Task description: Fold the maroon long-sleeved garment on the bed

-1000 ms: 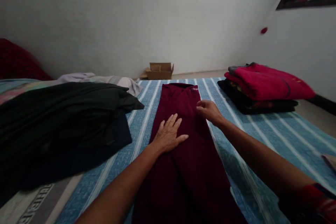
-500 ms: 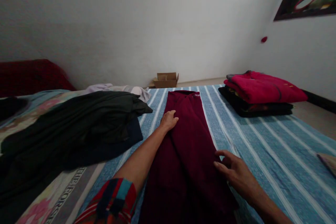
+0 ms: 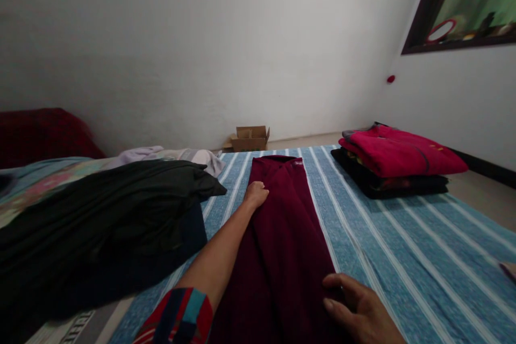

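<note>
A maroon garment (image 3: 282, 236), folded into a long strip, lies lengthwise at the middle of the striped bed (image 3: 403, 236). The left hand (image 3: 256, 194) closes its fingers on the strip's left edge near the far end. The right hand (image 3: 360, 309), at five o'clock, curls loosely on the near right edge; whether it grips I cannot tell. The step in hand looks like smoothing the strip; a crosswise fold would need both ends held. Dark clothes (image 3: 100, 215) lie at nine o'clock, a folded stack (image 3: 397, 161) at two.

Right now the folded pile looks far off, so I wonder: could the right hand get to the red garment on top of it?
Probably yes: bare striped bedcover lies between the right hand and the red garment.
</note>
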Tool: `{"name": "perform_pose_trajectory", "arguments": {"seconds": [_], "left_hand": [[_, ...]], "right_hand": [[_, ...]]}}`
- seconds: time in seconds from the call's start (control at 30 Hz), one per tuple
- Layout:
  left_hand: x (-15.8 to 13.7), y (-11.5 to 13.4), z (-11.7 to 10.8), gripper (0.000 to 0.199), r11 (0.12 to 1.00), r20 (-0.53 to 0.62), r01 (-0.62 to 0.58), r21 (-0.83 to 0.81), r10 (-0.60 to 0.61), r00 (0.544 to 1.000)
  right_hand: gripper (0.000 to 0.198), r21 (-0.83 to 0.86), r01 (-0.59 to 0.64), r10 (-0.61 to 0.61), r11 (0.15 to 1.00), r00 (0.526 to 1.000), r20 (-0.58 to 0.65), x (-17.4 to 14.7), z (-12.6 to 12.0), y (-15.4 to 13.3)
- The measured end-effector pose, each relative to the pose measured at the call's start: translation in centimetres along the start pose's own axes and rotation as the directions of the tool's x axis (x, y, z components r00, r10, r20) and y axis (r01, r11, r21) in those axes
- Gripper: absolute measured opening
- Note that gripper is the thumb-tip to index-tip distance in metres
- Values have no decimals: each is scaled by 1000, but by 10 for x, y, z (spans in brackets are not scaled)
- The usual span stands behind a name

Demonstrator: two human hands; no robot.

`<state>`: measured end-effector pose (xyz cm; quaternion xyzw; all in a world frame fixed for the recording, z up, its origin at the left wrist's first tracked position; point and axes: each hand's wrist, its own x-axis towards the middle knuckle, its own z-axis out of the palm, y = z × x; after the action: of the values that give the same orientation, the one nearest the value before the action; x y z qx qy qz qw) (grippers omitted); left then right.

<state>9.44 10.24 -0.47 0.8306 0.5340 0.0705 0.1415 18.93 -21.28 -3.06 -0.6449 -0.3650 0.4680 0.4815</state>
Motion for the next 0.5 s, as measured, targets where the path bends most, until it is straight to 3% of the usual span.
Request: {"name": "perform_pose_trajectory", "arguments": {"seconds": [0.13,0.23,0.37,0.5], "left_hand": [[-19,12,-3,20,997,-110,-10,72,18,994],[-37,31,0,25,985,-185,-113,128,136,973],[-48,53,20,36,944,-106,-282,171,302,947],[-45,53,43,56,922,-6,-340,183,347,938]], "right_hand": [[32,-31,-5,6,999,1000,19,6,-1,9],[32,-48,19,-19,999,1000,-4,9,-2,15],[32,-136,71,-71,988,997,1,12,0,25],[31,-341,140,-162,930,986,-36,13,4,38]]}}
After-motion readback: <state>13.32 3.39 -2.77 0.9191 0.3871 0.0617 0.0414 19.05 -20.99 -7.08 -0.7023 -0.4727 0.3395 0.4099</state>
